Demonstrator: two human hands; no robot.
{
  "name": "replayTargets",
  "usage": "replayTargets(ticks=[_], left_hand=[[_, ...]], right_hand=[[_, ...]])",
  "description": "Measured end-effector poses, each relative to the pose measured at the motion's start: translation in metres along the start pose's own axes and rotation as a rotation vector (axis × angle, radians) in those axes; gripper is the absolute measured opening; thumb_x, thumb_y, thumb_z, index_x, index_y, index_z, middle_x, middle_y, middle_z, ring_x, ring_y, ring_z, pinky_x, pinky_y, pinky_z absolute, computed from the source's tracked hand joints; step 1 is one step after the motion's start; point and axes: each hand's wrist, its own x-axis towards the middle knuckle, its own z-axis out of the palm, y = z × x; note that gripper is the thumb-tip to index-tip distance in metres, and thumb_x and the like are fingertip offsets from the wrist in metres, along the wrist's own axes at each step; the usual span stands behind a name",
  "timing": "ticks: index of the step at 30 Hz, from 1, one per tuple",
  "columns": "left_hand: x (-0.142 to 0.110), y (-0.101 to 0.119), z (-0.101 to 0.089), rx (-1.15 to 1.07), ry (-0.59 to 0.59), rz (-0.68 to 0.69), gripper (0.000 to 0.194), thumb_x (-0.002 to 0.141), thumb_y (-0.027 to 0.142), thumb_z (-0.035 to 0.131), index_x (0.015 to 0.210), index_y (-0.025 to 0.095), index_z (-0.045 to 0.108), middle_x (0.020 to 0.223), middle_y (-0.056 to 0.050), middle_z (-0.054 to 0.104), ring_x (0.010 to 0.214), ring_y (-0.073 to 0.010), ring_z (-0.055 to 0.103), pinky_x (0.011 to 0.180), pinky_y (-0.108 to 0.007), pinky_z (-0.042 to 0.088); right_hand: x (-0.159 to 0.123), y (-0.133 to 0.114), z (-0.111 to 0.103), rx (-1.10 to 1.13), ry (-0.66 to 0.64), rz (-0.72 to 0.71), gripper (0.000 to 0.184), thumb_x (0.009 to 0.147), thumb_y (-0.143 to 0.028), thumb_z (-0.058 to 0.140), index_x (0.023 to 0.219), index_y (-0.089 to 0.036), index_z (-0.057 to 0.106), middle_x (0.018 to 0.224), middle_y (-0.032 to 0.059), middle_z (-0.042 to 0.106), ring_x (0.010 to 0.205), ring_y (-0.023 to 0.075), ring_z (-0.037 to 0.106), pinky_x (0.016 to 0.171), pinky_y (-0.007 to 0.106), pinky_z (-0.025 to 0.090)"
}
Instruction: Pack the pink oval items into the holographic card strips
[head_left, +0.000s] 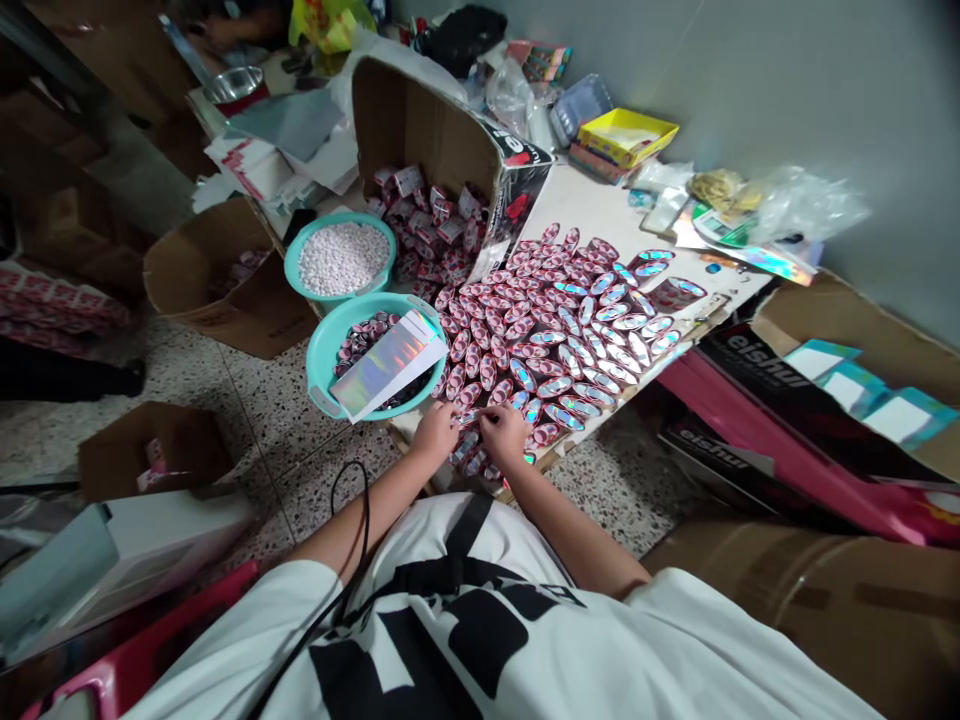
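Both my hands rest at the near edge of a low white table point(592, 205), among rows of small shiny oval packets point(555, 330) in pink and holographic foil. My left hand point(435, 430) is curled, fingertips pinching a packet at the row's near end. My right hand point(504, 432) is also curled, fingers pressed on a packet point(471, 418) between the two hands. The packets lie in many slanted rows across the table.
A teal basin point(330, 345) with packets and a holographic card point(390, 362) sits left of my hands. Behind it a second teal basin point(341, 258) holds small white pellets. An open cardboard box point(442, 135) spills packets. More boxes point(217, 275) stand on the floor; clutter lines the wall.
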Motion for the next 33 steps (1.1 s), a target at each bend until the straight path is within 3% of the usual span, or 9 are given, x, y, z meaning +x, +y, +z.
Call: replayTargets(ticks=[5, 8, 11, 17, 33], left_hand=[[0.004, -0.002, -0.006, 0.038, 0.064, -0.041, 0.023, 0.069, 0.019, 0.075, 0.092, 0.020, 0.069, 0.104, -0.010, 0.063, 0.104, -0.0260, 0.058, 0.091, -0.034, 0.044], [0.009, -0.011, 0.000, -0.197, -0.023, -0.280, 0.033, 0.062, 0.023, 0.082, 0.091, 0.018, 0.068, 0.091, -0.006, 0.066, 0.090, -0.0231, 0.062, 0.083, -0.032, 0.047], [0.009, -0.019, 0.015, -0.404, -0.111, -0.418, 0.024, 0.068, 0.022, 0.077, 0.089, 0.014, 0.066, 0.076, -0.003, 0.067, 0.072, -0.0166, 0.062, 0.072, -0.027, 0.048], [0.004, -0.026, 0.031, -0.533, -0.079, -0.346, 0.012, 0.079, 0.023, 0.067, 0.086, 0.013, 0.067, 0.082, -0.004, 0.071, 0.075, -0.0130, 0.064, 0.074, -0.023, 0.049], [0.012, -0.030, 0.038, -0.501, -0.098, -0.322, 0.020, 0.075, 0.031, 0.071, 0.082, 0.015, 0.063, 0.080, -0.004, 0.070, 0.074, -0.0167, 0.063, 0.073, -0.027, 0.048]], right_hand=[[0.005, -0.007, -0.001, -0.042, 0.026, 0.121, 0.018, 0.075, -0.033, 0.061, 0.089, -0.022, 0.067, 0.078, -0.0002, 0.068, 0.077, 0.0192, 0.057, 0.069, 0.030, 0.025], [0.008, -0.009, -0.001, -0.077, -0.016, 0.111, 0.012, 0.074, -0.027, 0.060, 0.084, -0.022, 0.065, 0.078, -0.0004, 0.068, 0.078, 0.0191, 0.057, 0.069, 0.030, 0.024], [0.008, -0.008, -0.002, -0.079, -0.026, 0.073, 0.012, 0.074, -0.024, 0.058, 0.083, -0.023, 0.065, 0.079, -0.0002, 0.069, 0.081, 0.0197, 0.058, 0.069, 0.030, 0.025], [0.008, -0.004, 0.000, -0.080, -0.029, 0.045, 0.011, 0.075, -0.024, 0.058, 0.081, -0.023, 0.068, 0.081, 0.0001, 0.072, 0.084, 0.0205, 0.060, 0.070, 0.032, 0.027], [0.010, -0.005, -0.001, -0.100, -0.042, 0.049, 0.010, 0.077, -0.028, 0.061, 0.081, -0.024, 0.069, 0.084, -0.0007, 0.072, 0.087, 0.0202, 0.062, 0.076, 0.032, 0.032]])
